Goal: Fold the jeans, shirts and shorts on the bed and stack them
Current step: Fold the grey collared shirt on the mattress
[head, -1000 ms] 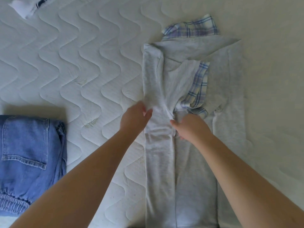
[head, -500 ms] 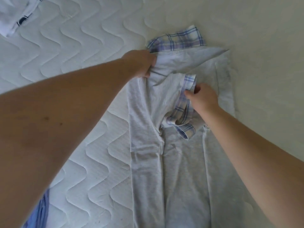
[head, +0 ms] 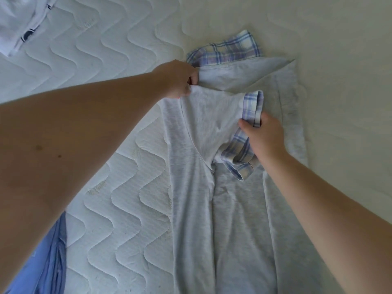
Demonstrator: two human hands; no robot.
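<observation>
Two hands: both grip the grey shirt [head: 237,219] laid lengthwise on the bed [head: 110,187].
Left hand [head: 180,79]: fingers curled and pinching the grey fabric at the shirt's upper left corner, next to the plaid collar [head: 227,48].
Right hand [head: 264,136]: fingers clamped on the plaid-trimmed sleeve cuff [head: 252,107], folded in over the middle of the shirt.
Grey shirt: spread flat, left side folded inward, collar toward the bed's far side.
Blue jeans [head: 45,264]: at the bed's near left edge, partly hidden by the left forearm.
White garment [head: 19,24]: crumpled at the far left corner, well apart from the shirt.
</observation>
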